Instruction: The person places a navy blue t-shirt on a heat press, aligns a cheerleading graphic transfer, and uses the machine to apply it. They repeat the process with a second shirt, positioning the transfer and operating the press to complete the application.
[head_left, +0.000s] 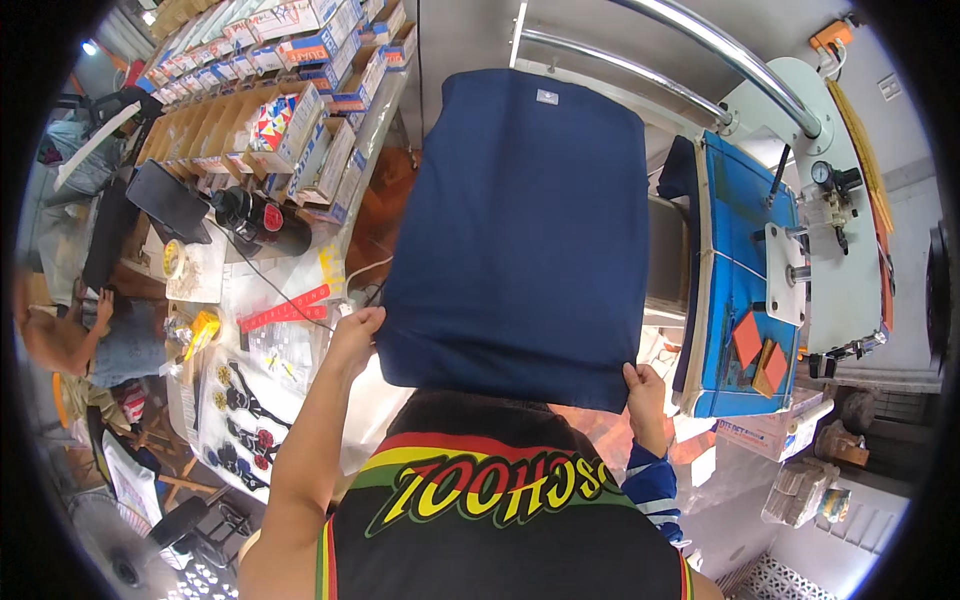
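Observation:
A navy blue fabric piece, perhaps a garment, is spread out in front of my chest. It bears a small pale label near its far edge. My left hand pinches its near left corner, and my right hand pinches the near right corner. Just right of the fabric stands a heat press with a blue covered top, on which orange-red blocks lie. More dark navy fabric hangs beside the press.
On the left, a table holds cardboard boxes, a black bottle, a tape roll, a tablet and printed film sheets. A person is at the far left, near a fan. Chrome bars run above the press.

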